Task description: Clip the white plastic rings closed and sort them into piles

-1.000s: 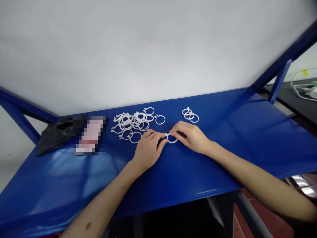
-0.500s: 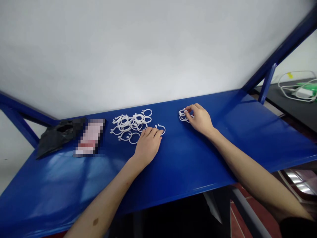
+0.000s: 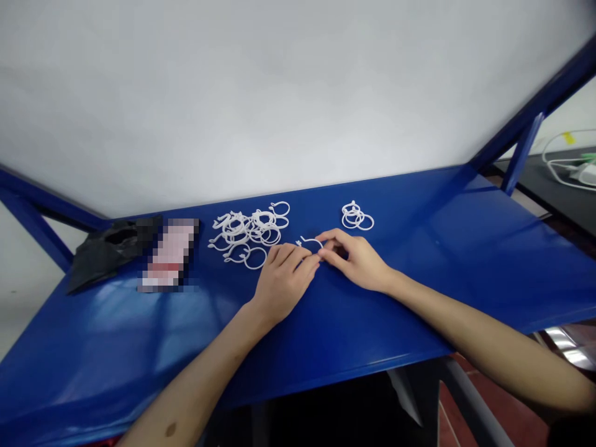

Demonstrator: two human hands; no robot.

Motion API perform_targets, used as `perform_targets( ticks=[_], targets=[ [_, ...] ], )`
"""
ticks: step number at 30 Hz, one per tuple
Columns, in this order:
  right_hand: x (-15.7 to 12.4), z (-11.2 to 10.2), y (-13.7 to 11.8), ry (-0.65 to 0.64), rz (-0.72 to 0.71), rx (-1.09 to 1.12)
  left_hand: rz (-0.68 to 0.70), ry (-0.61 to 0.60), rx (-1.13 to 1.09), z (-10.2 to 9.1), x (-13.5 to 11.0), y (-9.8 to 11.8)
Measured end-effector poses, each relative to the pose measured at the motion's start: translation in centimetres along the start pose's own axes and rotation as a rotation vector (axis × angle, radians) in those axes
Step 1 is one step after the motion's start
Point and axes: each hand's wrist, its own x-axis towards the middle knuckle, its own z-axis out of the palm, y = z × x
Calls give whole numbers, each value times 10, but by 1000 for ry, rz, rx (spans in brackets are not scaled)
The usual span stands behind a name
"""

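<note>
A white curtain ring (image 3: 313, 240), its loop sprung open at the clasp, is between my two hands just above the blue table (image 3: 363, 323). My left hand (image 3: 285, 273) holds its near-left side, with the fingertips partly hiding it. On the right side, my right hand (image 3: 356, 257) pinches the same ring between thumb and fingers. A tangled pile of similar white rings (image 3: 234, 233) lies beyond and left of my left hand. Past my right hand, a small cluster of rings (image 3: 357, 218) lies overlapped on the table.
To the left, a flat pink packet or phone-like item (image 3: 170, 251), blurred out, lies beside a crumpled black bag (image 3: 100, 254). A white wall (image 3: 298, 99) rises behind the table. Blue frame bars (image 3: 524, 152) stand at both ends. White cables (image 3: 577, 171) lie on a dark surface at far right.
My right hand has left the small ring cluster and come left and nearer to grip the open ring. My left hand has shifted slightly right with that ring.
</note>
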Motion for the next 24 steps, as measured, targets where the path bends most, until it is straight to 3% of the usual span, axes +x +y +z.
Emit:
perform_targets(
  ticks=[4,8,11,17,24],
  targets=[
    [-2,5,4,84,0,71,-7,30,-47,0,0,3],
    [-1,1,4,147,-53,38,-287,112,-151,0,-1,5],
    [-3,1,2,140,-92,-21,-446,49,-258,0,-1,3],
    [-8,1,-3,33,-190,-157,-506,-65,-486,0,-2,0],
    [-12,3,-4,-31,-362,-321,-433,-26,-420,5,-11,3]
  ],
)
